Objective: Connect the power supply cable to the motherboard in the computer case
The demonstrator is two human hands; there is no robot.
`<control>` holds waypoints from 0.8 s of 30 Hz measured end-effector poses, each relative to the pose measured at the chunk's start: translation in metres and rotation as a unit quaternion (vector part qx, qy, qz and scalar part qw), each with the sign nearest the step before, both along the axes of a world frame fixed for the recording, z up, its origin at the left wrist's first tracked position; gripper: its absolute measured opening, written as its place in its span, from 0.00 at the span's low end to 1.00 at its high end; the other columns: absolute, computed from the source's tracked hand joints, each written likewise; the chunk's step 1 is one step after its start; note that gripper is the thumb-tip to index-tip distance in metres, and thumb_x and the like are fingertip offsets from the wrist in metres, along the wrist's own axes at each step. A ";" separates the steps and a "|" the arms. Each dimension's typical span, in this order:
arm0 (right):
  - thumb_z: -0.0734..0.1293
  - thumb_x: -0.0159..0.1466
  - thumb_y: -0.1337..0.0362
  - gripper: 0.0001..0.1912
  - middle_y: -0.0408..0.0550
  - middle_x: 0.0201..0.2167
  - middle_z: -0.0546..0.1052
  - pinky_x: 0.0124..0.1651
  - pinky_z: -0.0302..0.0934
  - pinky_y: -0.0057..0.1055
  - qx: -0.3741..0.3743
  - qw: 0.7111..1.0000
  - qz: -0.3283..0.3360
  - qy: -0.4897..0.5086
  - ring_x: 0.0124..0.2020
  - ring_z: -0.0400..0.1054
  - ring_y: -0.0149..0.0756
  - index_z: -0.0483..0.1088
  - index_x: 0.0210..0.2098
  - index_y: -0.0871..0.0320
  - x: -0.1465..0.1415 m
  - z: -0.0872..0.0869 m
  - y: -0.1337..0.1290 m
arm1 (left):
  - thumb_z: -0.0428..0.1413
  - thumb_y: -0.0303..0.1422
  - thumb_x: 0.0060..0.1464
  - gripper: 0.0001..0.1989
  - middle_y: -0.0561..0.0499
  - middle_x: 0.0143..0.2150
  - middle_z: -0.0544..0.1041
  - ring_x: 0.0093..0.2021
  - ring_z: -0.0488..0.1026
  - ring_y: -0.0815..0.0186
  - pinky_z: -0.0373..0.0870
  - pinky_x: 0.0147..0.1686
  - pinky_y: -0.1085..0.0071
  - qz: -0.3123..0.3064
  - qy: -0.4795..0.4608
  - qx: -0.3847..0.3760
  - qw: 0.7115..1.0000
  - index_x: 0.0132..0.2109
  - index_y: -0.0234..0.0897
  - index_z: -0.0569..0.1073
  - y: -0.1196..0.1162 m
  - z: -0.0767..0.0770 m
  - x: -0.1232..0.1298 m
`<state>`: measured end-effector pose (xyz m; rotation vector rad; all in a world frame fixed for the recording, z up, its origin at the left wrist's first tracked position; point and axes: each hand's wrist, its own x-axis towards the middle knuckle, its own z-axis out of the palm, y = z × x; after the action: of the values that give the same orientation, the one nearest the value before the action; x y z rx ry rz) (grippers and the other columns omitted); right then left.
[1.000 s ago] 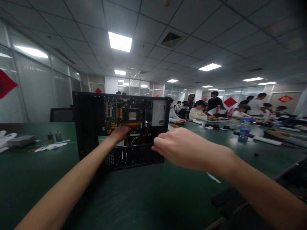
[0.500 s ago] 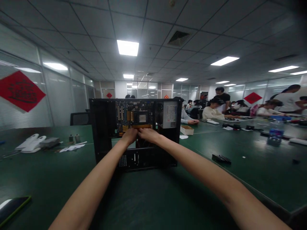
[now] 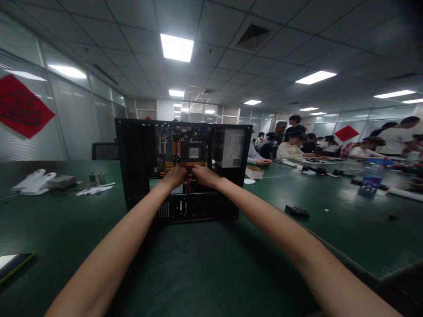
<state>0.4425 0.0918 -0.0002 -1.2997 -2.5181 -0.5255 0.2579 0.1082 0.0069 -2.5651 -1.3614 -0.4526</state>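
An open black computer case (image 3: 135, 145) stands upright on the green table in front of me. Inside it a motherboard (image 3: 185, 135) carries a bare square processor socket area, and a silver power supply (image 3: 233, 147) sits at the upper right. Both my hands reach in to the orange memory slots (image 3: 194, 164) along the board's lower edge. My left hand (image 3: 176, 176) has its fingers curled at the left end of these slots. Close beside it, my right hand (image 3: 206, 175) is closed at their middle. Anything between the fingertips is hidden. Reddish cables (image 3: 189, 185) hang between the hands.
A black part (image 3: 296, 211) and an open box (image 3: 254, 172) lie to the right, with a water bottle (image 3: 372, 178) farther off. White plastic items (image 3: 35, 181), papers (image 3: 94, 190) and a phone (image 3: 16, 266) lie left. Several people sit at the far right tables.
The view has tilted so the case appears higher and larger. My hands have drawn slightly apart at the slots, and cables now show between them.
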 end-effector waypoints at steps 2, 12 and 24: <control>0.59 0.72 0.73 0.15 0.61 0.56 0.73 0.52 0.66 0.35 -0.001 1.000 -0.002 0.011 0.54 0.73 0.45 0.70 0.55 0.64 -0.002 0.000 0.002 | 0.57 0.28 0.63 0.13 0.33 0.49 0.83 0.52 0.81 0.49 0.74 0.52 0.62 0.006 0.007 0.002 1.000 0.49 0.32 0.84 0.000 0.000 0.000; 0.63 0.68 0.76 0.15 0.63 0.56 0.75 0.55 0.65 0.35 -0.017 0.998 -0.016 0.054 0.58 0.71 0.48 0.72 0.53 0.66 -0.005 -0.004 0.008 | 0.54 0.27 0.64 0.14 0.38 0.49 0.84 0.51 0.81 0.55 0.73 0.49 0.67 -0.011 -0.001 0.003 1.000 0.48 0.35 0.85 0.003 -0.003 -0.003; 0.64 0.70 0.69 0.14 0.68 0.54 0.77 0.55 0.66 0.37 -0.030 0.995 -0.073 0.055 0.56 0.73 0.51 0.73 0.54 0.67 -0.007 0.001 0.004 | 0.52 0.28 0.65 0.15 0.37 0.45 0.84 0.47 0.81 0.54 0.73 0.46 0.65 -0.026 -0.013 0.015 0.999 0.44 0.31 0.84 0.009 -0.002 0.002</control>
<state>0.4358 0.0956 0.0008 -1.5003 -2.3794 -0.3989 0.2598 0.1175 0.0048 -2.5849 -1.2886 -0.5119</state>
